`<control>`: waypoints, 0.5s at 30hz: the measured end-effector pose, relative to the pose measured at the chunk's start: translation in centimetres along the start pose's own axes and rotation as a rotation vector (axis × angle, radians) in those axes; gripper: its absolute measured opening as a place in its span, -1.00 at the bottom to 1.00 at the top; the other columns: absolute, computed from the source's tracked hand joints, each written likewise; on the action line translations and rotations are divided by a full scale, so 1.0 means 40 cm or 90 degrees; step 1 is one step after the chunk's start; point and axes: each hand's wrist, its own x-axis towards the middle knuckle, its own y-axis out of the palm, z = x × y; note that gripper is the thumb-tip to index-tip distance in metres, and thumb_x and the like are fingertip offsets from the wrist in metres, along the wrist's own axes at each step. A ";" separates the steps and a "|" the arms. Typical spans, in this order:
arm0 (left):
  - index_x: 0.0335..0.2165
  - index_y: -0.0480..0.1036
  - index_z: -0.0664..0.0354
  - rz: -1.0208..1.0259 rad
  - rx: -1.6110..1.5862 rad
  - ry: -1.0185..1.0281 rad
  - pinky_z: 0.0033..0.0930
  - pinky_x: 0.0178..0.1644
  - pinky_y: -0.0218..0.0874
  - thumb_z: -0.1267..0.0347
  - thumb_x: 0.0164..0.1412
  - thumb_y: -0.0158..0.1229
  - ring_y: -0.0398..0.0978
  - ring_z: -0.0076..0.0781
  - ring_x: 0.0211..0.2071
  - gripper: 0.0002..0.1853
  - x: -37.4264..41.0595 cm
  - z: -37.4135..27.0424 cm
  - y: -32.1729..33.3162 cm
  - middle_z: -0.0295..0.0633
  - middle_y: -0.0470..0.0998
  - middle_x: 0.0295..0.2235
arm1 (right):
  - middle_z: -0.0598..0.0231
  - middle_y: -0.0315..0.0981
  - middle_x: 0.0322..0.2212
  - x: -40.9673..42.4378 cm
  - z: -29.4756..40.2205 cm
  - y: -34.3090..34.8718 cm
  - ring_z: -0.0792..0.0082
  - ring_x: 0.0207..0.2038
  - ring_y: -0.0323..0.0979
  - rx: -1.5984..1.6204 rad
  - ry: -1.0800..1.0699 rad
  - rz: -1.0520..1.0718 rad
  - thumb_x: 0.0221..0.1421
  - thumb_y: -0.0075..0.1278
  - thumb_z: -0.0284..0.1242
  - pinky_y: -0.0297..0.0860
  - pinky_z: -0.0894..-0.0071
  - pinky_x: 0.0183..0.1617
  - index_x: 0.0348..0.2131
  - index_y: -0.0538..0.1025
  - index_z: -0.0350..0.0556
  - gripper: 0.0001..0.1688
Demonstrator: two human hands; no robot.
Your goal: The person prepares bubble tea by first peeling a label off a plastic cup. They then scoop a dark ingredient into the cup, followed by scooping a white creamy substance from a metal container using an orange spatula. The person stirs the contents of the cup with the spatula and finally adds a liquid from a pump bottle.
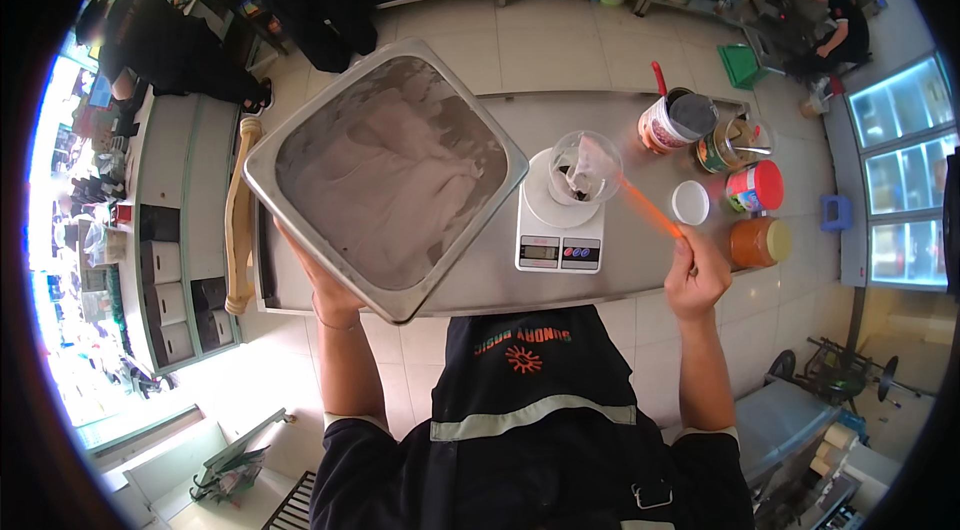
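My left hand (pixel 330 290) holds up a square steel tub (pixel 510 162) from below, tilted over the table's left part. Soft greyish-pink cream or paste (pixel 375 185) coats its inside. In my right hand (pixel 697 275) is the orange handle of a spatula (pixel 651 209). Its pale, coated blade reaches into a clear plastic cup (pixel 555 177), where some pale stuff and something dark show. The cup stands on a white digital kitchen scale (pixel 559 221). Most of the left hand's fingers are hidden by the tub.
On the steel table (pixel 465 297), right of the scale, stand an open tin (pixel 656 126), an open jar (pixel 712 151) with a spoon, a white lid (pixel 690 202), a red-lidded jar (pixel 742 186) and an orange jar (pixel 750 241). Several people work farther off; a green crate (pixel 739 66) lies on the floor.
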 end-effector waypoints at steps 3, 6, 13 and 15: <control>0.34 -0.15 0.35 -0.002 0.007 -0.013 0.08 0.30 0.01 -0.28 -0.53 0.53 0.13 0.06 0.26 0.62 -0.032 0.023 -0.035 0.11 0.09 0.24 | 0.19 0.38 -0.63 0.017 0.006 -0.001 0.37 -0.65 0.29 -0.006 -0.018 -0.005 0.14 0.11 -0.67 0.18 0.45 -0.58 -0.27 0.60 -0.31 -0.88; 0.34 -0.14 0.36 -0.001 0.016 -0.052 0.08 0.29 0.02 -0.26 -0.52 0.53 0.13 0.07 0.26 0.61 -0.069 0.045 -0.068 0.12 0.10 0.24 | 0.20 0.38 -0.63 0.032 0.016 -0.018 0.37 -0.65 0.29 -0.007 -0.013 0.001 0.13 0.11 -0.68 0.18 0.47 -0.58 -0.27 0.60 -0.31 -0.88; 0.32 -0.12 0.37 0.026 0.027 -0.216 0.09 0.28 0.03 -0.22 -0.50 0.55 0.15 0.09 0.24 0.57 -0.291 0.097 -0.117 0.13 0.12 0.23 | 0.21 0.42 -0.61 0.041 0.019 -0.026 0.39 -0.64 0.31 0.001 -0.007 0.010 0.14 0.11 -0.68 0.19 0.48 -0.57 -0.26 0.60 -0.31 -0.87; 0.32 -0.11 0.37 0.039 0.025 -0.269 0.09 0.27 0.04 -0.21 -0.49 0.55 0.16 0.09 0.24 0.56 -0.367 0.104 -0.116 0.14 0.12 0.23 | 0.21 0.43 -0.60 0.043 0.014 -0.027 0.40 -0.64 0.32 0.003 -0.013 0.041 0.14 0.11 -0.67 0.20 0.49 -0.57 -0.25 0.61 -0.31 -0.86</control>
